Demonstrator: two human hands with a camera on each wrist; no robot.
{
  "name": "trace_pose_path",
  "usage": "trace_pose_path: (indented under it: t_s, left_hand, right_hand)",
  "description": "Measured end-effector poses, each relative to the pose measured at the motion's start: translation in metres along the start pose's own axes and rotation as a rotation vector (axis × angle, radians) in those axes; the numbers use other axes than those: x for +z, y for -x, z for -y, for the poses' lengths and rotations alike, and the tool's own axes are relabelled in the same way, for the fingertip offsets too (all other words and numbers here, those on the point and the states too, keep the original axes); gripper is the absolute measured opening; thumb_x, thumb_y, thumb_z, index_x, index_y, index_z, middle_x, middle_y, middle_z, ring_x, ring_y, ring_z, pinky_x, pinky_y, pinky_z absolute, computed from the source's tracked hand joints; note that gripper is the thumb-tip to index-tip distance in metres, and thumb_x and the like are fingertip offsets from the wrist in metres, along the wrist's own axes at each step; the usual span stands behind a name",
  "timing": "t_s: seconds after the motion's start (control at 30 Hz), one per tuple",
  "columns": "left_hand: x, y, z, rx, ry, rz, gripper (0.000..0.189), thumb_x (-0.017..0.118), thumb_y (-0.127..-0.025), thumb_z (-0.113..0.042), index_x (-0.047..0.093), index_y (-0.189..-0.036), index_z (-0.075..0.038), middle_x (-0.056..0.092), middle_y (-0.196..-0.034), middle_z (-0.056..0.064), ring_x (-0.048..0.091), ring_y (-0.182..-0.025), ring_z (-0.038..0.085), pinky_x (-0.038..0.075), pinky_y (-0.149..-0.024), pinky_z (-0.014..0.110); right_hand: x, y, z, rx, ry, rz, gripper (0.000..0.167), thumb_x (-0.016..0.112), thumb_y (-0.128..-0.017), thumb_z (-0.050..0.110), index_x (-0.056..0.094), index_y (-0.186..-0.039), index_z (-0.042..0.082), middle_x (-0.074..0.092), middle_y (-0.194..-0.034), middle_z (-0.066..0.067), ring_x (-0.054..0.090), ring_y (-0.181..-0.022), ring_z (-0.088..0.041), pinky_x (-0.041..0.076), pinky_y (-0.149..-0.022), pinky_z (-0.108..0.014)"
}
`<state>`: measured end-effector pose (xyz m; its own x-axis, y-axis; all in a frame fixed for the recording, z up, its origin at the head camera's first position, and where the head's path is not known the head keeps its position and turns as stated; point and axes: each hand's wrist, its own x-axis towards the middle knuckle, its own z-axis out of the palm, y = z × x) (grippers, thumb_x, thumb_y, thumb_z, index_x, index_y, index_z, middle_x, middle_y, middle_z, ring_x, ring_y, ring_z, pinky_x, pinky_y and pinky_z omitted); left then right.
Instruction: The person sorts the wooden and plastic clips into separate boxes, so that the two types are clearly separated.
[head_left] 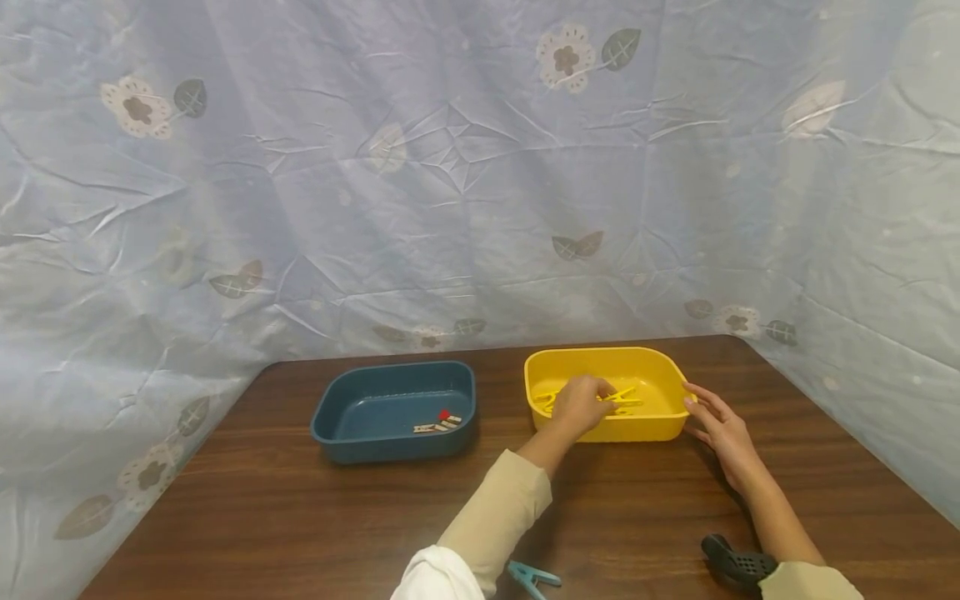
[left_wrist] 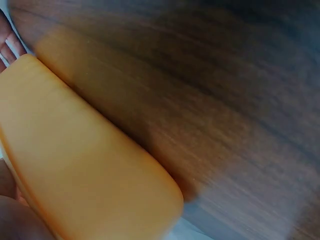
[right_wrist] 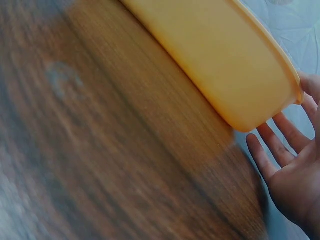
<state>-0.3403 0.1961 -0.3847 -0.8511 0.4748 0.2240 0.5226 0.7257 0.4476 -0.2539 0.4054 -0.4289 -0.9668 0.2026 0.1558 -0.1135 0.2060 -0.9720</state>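
My left hand [head_left: 579,403] reaches over the near side of the yellow basin [head_left: 604,429], its thumb and finger pinching a yellow clothespin [head_left: 624,402] low inside. Another yellow clothespin [head_left: 545,402] shows left of that hand, partly covered by it. At the basin's right end, my right hand [head_left: 726,442] holds the rim between thumb and finger. The right wrist view shows the other fingers [right_wrist: 280,147] of this hand spread below the rim, beside the basin's corner. Only the outer wall of the yellow basin [left_wrist: 95,150] fills the left wrist view; the clothespins are hidden there.
To the left stands a blue basin [head_left: 367,450] with several small wooden clothespins [head_left: 435,427] and a red piece [head_left: 445,414] inside. A light blue clothespin [head_left: 531,577] lies near the front edge. A black perforated object [head_left: 738,564] sits by the right forearm. A floral curtain [head_left: 465,208] hangs behind the table.
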Motion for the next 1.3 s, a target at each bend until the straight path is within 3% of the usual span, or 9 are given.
trace_pose_path:
  t_s: [0.63,1.3]
  left_hand:
    - [0.0010,-0.0024,-0.0005,-0.066,0.006,0.040,0.022,0.071,-0.080,-0.031,0.072,-0.102,-0.028,0.064,-0.094,-0.016,0.058,-0.086,0.004,0.042,-0.059,0.019]
    - [0.0014,-0.0028,-0.0002,-0.050,-0.011,0.030,0.022,0.072,-0.080,-0.031,0.072,-0.101,-0.027,0.065,-0.092,-0.016,0.058,-0.086,0.003,0.042,-0.060,0.017]
  right_hand:
    - [-0.0001,-0.0019,-0.0016,-0.018,-0.040,0.008,0.054,0.048,-0.096,0.033,0.033,-0.142,0.010,0.030,-0.136,-0.020,0.050,-0.101,0.000,0.045,-0.078,-0.018]
    - [0.0020,-0.0019,-0.0017,-0.035,-0.023,0.017,0.054,0.047,-0.096,0.035,0.033,-0.142,0.011,0.030,-0.136,-0.020,0.048,-0.104,-0.005,0.046,-0.078,-0.019]
